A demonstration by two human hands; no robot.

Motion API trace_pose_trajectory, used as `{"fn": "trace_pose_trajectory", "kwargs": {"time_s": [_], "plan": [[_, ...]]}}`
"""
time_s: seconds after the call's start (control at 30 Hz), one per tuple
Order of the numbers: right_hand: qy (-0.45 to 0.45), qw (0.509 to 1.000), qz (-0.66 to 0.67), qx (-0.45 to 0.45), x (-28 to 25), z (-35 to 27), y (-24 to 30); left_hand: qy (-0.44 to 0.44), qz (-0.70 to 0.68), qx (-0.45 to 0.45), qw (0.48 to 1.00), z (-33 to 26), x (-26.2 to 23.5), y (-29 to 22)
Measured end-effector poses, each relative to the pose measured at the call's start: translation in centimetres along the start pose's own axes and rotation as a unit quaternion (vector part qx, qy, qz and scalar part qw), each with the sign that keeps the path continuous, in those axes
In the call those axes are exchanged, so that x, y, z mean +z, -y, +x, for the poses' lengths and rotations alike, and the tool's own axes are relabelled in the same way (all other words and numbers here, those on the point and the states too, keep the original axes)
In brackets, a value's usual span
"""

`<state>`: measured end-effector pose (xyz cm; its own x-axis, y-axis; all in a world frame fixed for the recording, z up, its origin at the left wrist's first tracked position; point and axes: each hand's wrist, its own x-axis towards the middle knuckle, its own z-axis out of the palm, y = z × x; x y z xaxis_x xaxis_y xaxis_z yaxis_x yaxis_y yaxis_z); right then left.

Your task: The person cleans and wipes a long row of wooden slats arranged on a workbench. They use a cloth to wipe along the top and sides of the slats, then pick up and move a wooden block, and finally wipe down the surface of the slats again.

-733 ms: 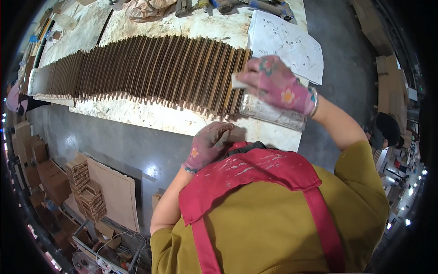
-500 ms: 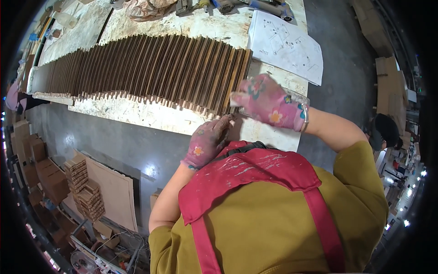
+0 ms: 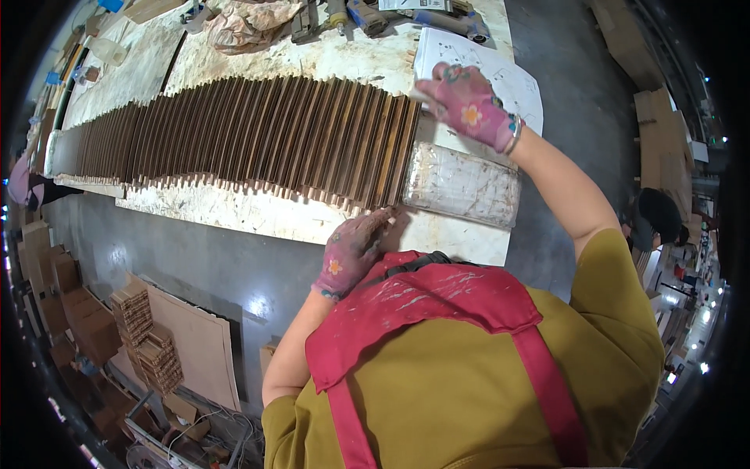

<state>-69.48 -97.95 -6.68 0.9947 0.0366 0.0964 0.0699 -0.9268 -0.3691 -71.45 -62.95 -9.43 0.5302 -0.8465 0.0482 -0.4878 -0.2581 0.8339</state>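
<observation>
A long row of dark brown wooden slats [image 3: 266,137] stands packed side by side on the worktable, pale tips showing at their near ends. My left hand [image 3: 351,252], in a pink flowered glove, is at the near end of the rightmost slats, fingers stretched toward them. At the far right corner of the row is my right hand [image 3: 469,108], gloved alike, its fingers apart beside the slat ends and over the paper. Neither hand visibly holds anything. Right of the slats lies a block wrapped in clear plastic and tape [image 3: 462,184].
Printed sheets with line drawings [image 3: 512,82] lie at the table's far right. Power tools [image 3: 367,17] and a crumpled cloth [image 3: 248,25] sit along the back. Stacked wooden pieces [image 3: 156,356] and cartons [image 3: 82,320] stand lower left. Other people are at both sides.
My right hand has moved away from me, from over the wrapped block to the far end of the slats, uncovering the block. My left hand stays at the near ends.
</observation>
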Motion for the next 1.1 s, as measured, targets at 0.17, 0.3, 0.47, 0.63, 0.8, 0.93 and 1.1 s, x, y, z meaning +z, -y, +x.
{"fn": "trace_pose_trajectory", "kwargs": {"time_s": [0.17, 0.3, 0.47, 0.63, 0.8, 0.93, 1.1], "plan": [[0.007, 0.978, -0.208, -0.025, -3.0, -0.5, 6.7, -0.012, -0.030, -0.024, 0.999, -0.1, 0.0, 0.1], [0.018, 0.993, -0.117, -0.015, -1.1, -1.3, 3.7, -0.007, -0.062, -0.020, 0.998, -0.1, 0.3, 0.5], [-0.037, 0.984, -0.034, -0.170, -1.0, -1.0, 9.2, -0.023, -0.054, -0.006, 0.998, -0.6, 0.2, 0.5], [0.199, 0.973, -0.016, -0.116, -0.2, -0.4, 12.0, 0.012, -0.089, -0.010, 0.996, -0.1, -0.1, 0.8], [-0.102, 0.990, -0.076, -0.058, -2.4, -1.0, 4.5, -0.004, -0.054, -0.002, 0.999, -0.5, 0.1, 0.7], [-0.159, 0.855, 0.436, 0.231, -5.6, -6.6, 0.8, 0.021, -0.189, -0.118, 0.975, -0.3, -2.7, -2.1], [-0.422, 0.538, 0.637, 0.356, -4.5, -15.7, -5.8, -0.007, -0.281, -0.097, 0.955, 10.8, -7.0, -4.3]]}}
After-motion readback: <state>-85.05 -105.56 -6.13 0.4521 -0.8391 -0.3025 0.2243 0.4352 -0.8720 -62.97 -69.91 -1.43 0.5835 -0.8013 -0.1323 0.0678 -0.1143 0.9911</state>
